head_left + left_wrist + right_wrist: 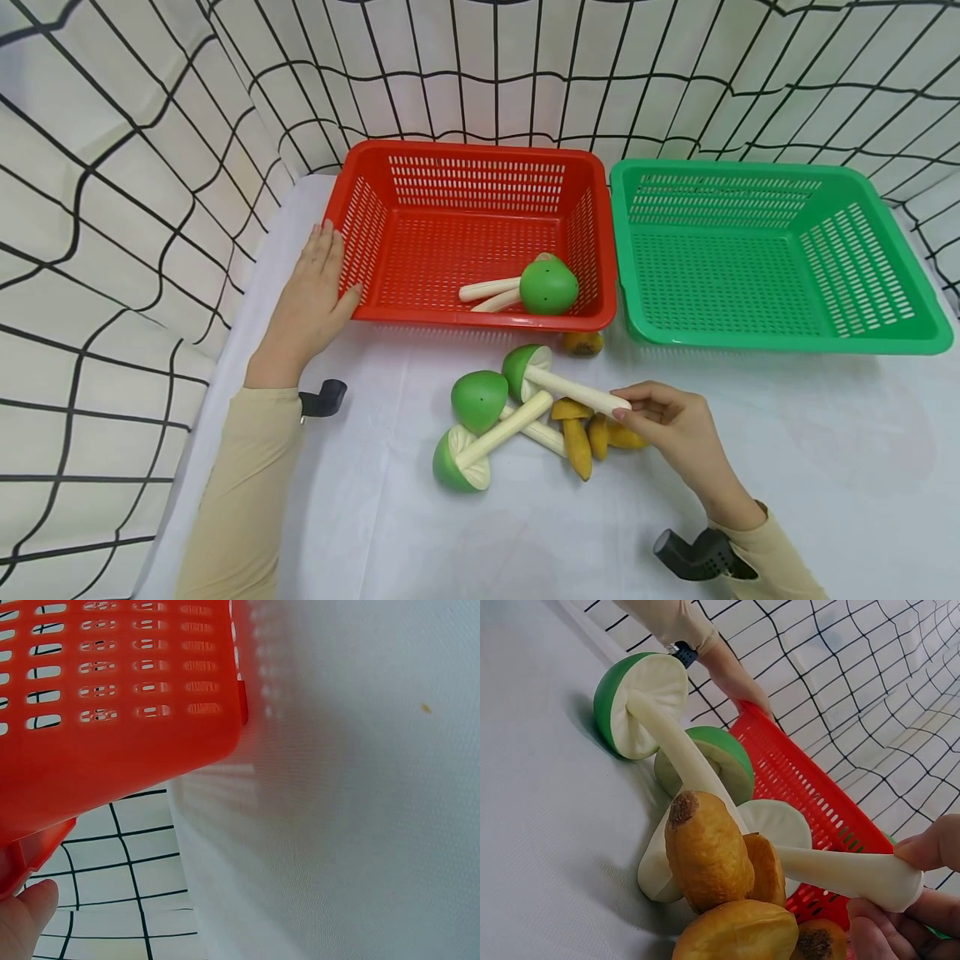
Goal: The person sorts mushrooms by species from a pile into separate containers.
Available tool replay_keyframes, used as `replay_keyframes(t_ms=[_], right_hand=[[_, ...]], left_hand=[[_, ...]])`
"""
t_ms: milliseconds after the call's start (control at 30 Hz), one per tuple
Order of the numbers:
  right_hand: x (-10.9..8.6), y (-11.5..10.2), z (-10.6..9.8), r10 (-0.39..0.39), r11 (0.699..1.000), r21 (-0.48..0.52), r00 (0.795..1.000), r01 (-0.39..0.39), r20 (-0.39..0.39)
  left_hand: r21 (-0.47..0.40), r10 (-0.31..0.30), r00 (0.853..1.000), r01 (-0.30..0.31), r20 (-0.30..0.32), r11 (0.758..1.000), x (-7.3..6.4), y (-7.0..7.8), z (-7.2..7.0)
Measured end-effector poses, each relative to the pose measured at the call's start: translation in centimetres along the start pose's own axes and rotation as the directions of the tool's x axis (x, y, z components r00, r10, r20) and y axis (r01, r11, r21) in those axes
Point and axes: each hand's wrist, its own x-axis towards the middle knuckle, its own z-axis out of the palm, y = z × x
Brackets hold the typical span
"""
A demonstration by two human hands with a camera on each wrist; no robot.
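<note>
Green-capped imitation mushroom (564, 385): light, firm, smooth, I judge; stalk (847, 876) best taken mid-length. Right hand (678, 429) pinches its end; left hand (306, 292), fingers straight, on red basket (480, 318).

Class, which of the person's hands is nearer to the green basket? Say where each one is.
The right. The right hand is just in front of the green basket, pinching a mushroom; the left hand is at the red basket's far end.
</note>
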Motion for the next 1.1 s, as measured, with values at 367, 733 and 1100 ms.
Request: replay_keyframes(t_ms=[367,733,1100], right_hand=[[-0.04,0.01,0.00,-0.069,0.998,0.000,0.997,0.069,-0.022],[-0.13,-0.03,0.03,-0.139,0.988,0.057,0.986,0.145,-0.093],[-0.23,0.02,-0.17,-0.167,0.954,0.227,0.975,0.197,-0.145]], left_hand=[[-0.004,0.002,1.000,-0.002,-0.002,1.000,0.04,-0.09,0.03],[-0.005,0.000,1.000,0.000,-0.005,1.000,0.00,-0.19,0.07],[0.011,0.013,1.000,-0.013,-0.013,1.000,0.11,-0.40,0.25]])
